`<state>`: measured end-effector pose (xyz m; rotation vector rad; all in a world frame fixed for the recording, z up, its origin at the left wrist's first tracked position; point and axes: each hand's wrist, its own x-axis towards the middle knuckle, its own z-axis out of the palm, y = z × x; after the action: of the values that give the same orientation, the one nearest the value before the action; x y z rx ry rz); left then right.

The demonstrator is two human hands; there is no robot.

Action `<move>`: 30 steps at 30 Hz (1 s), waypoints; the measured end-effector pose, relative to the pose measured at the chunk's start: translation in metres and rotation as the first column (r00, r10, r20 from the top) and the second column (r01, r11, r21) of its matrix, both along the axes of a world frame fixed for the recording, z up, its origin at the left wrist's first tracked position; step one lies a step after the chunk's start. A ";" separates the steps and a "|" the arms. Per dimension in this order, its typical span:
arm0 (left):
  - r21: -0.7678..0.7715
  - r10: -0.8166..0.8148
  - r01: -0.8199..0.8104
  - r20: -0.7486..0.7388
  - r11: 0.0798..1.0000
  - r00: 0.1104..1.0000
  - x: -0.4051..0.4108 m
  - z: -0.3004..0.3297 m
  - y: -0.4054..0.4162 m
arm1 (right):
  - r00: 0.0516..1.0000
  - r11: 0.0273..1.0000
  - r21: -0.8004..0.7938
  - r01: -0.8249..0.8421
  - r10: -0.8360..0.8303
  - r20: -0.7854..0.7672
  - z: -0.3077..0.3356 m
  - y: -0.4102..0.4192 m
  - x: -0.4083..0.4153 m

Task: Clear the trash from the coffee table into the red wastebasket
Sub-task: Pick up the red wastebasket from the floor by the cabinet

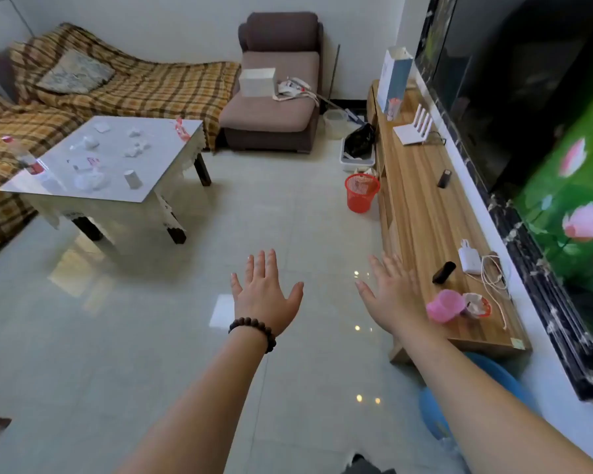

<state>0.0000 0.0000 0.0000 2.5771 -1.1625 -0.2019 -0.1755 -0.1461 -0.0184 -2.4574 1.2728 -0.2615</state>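
The coffee table [158, 186] stands at the left with a glossy white top. On it lie several crumpled white tissues [136, 147], a paper cup [133, 179] on its side, a crumpled plastic bag [91, 181], a red wrapper [181, 129] at the far corner and a plastic bottle [23, 155] with a red label at the left edge. The red wastebasket [361, 192] stands on the floor beside the wooden TV bench. My left hand [264, 295] and my right hand [392, 292] are stretched out over the floor, fingers spread, holding nothing, far from the table.
A plaid-covered sofa [124, 87] runs behind the table, with a brown armchair [274, 107] beyond. The long wooden bench [421, 206] at the right carries a router, chargers and a pink cup [445, 305]. A blue basin [435, 415] sits by my right arm. Tiled floor lies between.
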 end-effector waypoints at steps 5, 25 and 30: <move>0.069 -0.030 0.031 -0.013 0.997 0.999 0.016 -0.031 -0.042 | 0.999 0.999 0.027 0.029 -0.028 -0.035 -0.027 -0.036 0.013; 0.118 -0.016 0.020 -0.033 0.993 0.999 0.167 -0.032 -0.449 | 0.992 0.981 0.148 0.122 -0.117 -0.041 -0.042 -0.409 0.141; 0.136 -0.034 0.042 -0.056 0.990 0.998 0.205 -0.042 -0.524 | 0.989 0.978 0.155 0.136 -0.126 -0.072 -0.049 -0.484 0.180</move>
<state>0.2050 -0.5241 -0.0417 2.6504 -1.2185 -0.3693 0.0045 -0.6297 -0.0673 -2.2665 1.4267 -0.1123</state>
